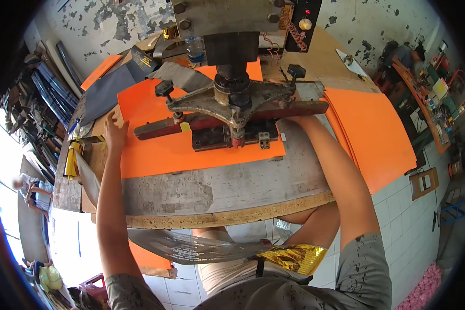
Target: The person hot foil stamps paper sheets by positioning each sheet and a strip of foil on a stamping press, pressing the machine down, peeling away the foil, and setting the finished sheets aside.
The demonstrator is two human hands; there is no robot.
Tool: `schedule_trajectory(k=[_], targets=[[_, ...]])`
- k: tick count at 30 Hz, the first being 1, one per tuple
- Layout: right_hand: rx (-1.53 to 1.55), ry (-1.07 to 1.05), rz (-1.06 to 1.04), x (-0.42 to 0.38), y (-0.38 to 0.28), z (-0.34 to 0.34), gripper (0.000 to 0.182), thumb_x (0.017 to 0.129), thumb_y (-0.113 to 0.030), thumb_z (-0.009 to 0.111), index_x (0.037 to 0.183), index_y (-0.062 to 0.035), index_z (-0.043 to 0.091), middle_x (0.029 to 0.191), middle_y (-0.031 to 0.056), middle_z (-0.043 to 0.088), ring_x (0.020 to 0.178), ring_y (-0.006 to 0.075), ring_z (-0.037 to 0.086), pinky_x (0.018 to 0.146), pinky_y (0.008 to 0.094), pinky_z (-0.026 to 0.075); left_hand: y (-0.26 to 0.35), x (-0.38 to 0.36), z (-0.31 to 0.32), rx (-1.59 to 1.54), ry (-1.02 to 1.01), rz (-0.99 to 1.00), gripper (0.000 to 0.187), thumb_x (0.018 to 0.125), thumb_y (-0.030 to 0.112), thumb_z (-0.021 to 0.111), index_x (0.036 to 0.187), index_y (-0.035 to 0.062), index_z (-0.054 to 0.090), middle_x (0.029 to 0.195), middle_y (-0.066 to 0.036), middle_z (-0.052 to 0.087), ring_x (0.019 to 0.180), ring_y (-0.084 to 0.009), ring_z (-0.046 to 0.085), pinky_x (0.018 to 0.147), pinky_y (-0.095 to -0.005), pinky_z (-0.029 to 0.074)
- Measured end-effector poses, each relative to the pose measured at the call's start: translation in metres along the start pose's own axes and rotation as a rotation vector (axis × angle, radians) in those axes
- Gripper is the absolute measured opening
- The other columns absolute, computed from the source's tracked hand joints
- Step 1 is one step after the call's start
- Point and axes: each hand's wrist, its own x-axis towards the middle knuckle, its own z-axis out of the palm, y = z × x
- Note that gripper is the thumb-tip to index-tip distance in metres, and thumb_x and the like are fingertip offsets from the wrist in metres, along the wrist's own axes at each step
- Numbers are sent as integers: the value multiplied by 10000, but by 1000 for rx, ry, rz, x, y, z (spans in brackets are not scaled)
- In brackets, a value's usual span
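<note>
An orange sheet [160, 160] lies on the grey metal plate [253, 186], under the press head [235, 103] with its dark block and red-brown bar. My left hand [115, 128] is at the sheet's left edge, fingers apart, holding nothing that I can see. My right forearm reaches under the right end of the bar; my right hand [294, 118] is mostly hidden there, so its fingers and what they touch cannot be made out.
A stack of orange sheets [372, 134] lies at the right. Dark sheets [108, 93] lie at the back left. Gold foil [294, 257] and a printed grey film [196, 248] hang below the front edge. Two other people are in the background, far left and far right.
</note>
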Motion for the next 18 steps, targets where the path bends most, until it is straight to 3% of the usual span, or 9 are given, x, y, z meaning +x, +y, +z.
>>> schedule_trajectory(k=[1,2,4,5,9,12,18], targets=[[-104,30,-5,-13,-15,0,366,974,-214,598,1310,-69,589,1289,160,631,1273,390,536,1110,528,376,1,-7,-7,119,56,52,538,936,310,719,1398,78,572,1221,-155,683,1077,-331,673,956,-473,514],[-314,22,55,-30,-35,-8,365,979,-197,588,1322,-70,592,1311,160,629,1280,390,533,1110,526,377,7,-20,-22,131,-55,85,528,935,289,718,1394,71,575,1275,-174,654,1162,-356,626,1004,-472,487],[-361,-178,184,-69,-64,-30,378,1005,-153,541,1367,-52,582,1459,165,547,1374,387,467,1146,521,355,34,-58,-64,53,-313,94,493,942,245,705,1382,58,585,1369,-196,597,1285,-393,549,1074,-467,448],[-385,-171,189,-95,-87,-37,396,1011,-144,528,1392,-41,567,1493,168,519,1406,383,440,1162,523,344,55,-81,-84,-38,-456,71,468,950,223,693,1373,52,591,1408,-198,571,1323,-404,519,1095,-462,435],[-220,-203,88,-150,-163,-51,481,1027,-190,544,1474,-16,505,1551,169,477,1466,359,403,1199,524,307,145,-176,-122,-137,-432,288,414,974,193,640,1361,47,611,1469,-180,548,1409,-383,460,1187,-500,337],[-190,-249,23,-163,-172,-46,550,1038,-255,555,1524,-19,450,1552,158,490,1481,353,391,1205,520,292,154,-202,-118,-98,-460,314,435,993,216,607,1399,60,593,1530,-166,507,1450,-372,426,1225,-523,277],[-264,-249,86,-158,-174,-45,549,1045,-264,544,1542,-56,441,1523,139,530,1483,349,389,1201,532,291,158,-201,-116,3,-525,291,482,1018,252,540,1461,63,555,1609,-150,431,1520,-355,340,1272,-527,162]])
